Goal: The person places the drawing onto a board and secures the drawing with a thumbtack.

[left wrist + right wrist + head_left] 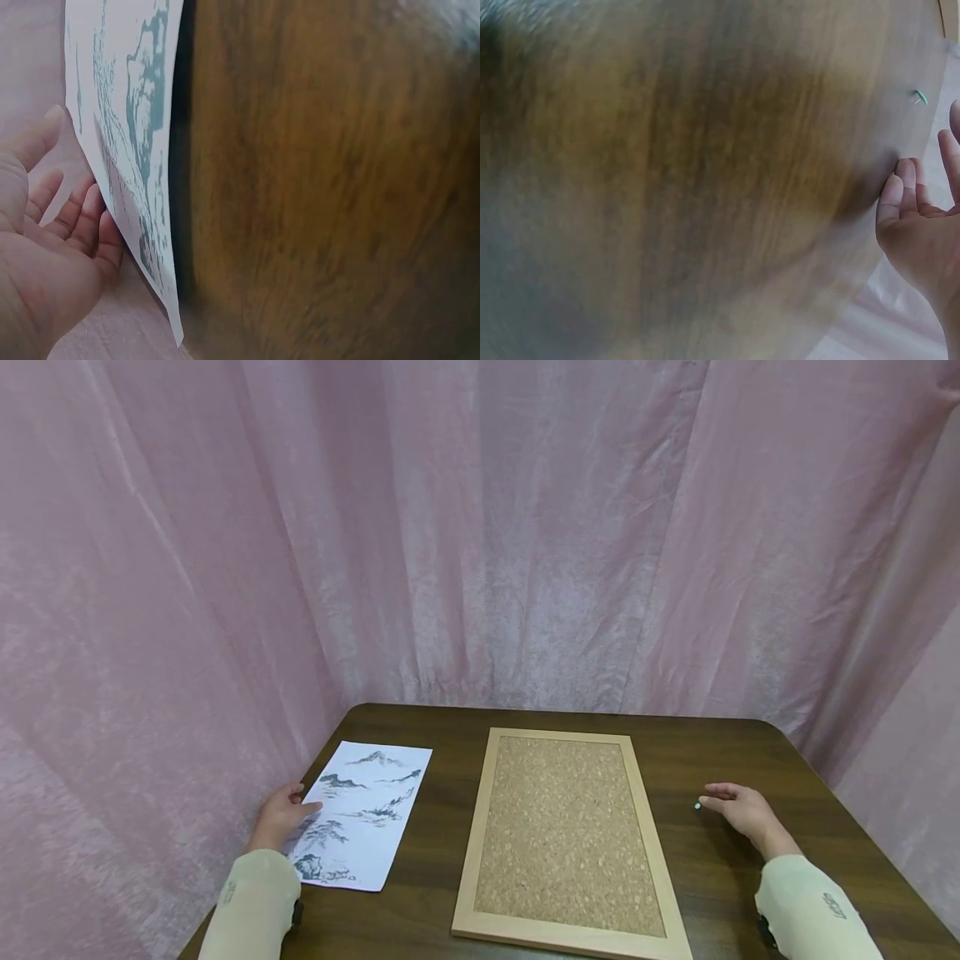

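Observation:
A white sheet of paper (pixel 375 827) printed with ink-style mountains and trees lies at the left of the table. My left hand (pixel 283 814) is at its left edge, thumb extended toward the sheet. In the left wrist view the fingers of the left hand (pixel 60 247) are loosely bent beside the paper's edge (pixel 161 187), not closed round it. On the right, a small pale green thumbtack (pixel 697 806) lies on the table; its pin shows in the right wrist view (pixel 920 97). My right hand (pixel 742 810) hovers beside it, fingers relaxed and apart from the tack.
Between the hands lies a cork board (pixel 566 827) with a light wooden frame (pixel 471 860). The dark brown wooden table (pixel 420 718) has rounded far corners. Pink velvet curtains (pixel 480 527) hang behind it and along both sides.

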A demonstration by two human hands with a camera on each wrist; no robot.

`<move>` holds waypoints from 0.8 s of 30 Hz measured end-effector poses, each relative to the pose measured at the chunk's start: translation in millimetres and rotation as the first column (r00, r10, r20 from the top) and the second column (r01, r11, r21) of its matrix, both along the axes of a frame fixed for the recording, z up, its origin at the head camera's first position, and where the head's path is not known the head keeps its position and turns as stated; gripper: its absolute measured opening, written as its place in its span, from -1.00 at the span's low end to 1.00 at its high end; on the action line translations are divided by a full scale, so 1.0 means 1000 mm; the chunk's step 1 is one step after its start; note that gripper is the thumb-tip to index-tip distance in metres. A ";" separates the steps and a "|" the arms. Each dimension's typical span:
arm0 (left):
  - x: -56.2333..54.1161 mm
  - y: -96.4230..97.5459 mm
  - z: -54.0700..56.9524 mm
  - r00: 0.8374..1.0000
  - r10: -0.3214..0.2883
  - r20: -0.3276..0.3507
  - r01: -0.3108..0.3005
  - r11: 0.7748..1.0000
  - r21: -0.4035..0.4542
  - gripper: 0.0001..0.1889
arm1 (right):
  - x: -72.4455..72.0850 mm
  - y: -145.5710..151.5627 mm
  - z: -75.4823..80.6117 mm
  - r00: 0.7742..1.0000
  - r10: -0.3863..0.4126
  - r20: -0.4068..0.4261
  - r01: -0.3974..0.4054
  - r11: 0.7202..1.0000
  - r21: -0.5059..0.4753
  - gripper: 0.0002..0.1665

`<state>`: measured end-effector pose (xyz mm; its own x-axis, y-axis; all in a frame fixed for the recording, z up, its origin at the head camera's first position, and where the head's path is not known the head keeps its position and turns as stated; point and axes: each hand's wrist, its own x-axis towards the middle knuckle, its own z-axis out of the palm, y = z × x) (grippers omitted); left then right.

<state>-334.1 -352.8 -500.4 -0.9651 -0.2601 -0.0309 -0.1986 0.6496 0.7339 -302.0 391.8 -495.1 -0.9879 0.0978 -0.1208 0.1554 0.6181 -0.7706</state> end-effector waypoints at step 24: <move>0.001 0.005 -0.003 0.998 0.026 0.059 -0.021 0.997 -0.079 -0.45 | 0.000 -0.002 -0.013 1.000 -0.030 0.008 0.030 0.999 -0.038 -0.32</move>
